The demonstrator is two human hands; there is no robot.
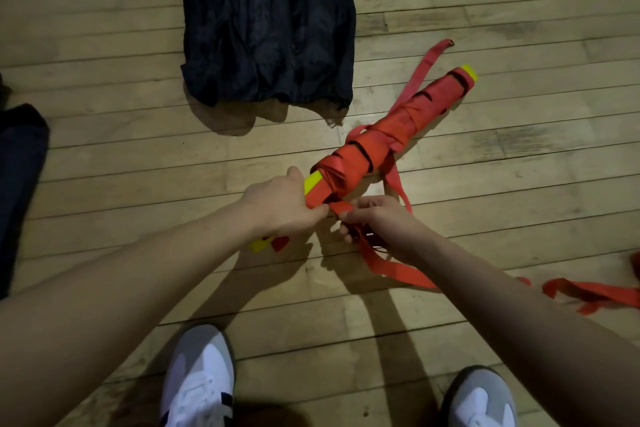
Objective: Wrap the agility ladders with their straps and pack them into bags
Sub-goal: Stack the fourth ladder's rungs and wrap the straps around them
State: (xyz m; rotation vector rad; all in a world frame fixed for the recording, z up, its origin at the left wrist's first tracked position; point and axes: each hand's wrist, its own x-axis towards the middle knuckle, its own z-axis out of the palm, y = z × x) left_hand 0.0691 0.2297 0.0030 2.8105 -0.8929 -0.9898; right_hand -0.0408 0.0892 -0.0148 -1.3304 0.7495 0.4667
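place: sports hall | evidence: varnished wooden strip floor (485, 28); sports shoes (197, 381); bundled agility ladder (391, 128)

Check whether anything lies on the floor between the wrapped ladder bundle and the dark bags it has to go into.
Nothing visible does. The ladder bundle, gripped at its near end by the left hand while the right hand pinches the red strap, lies beside the dark bags, with only bare wooden floor between them.
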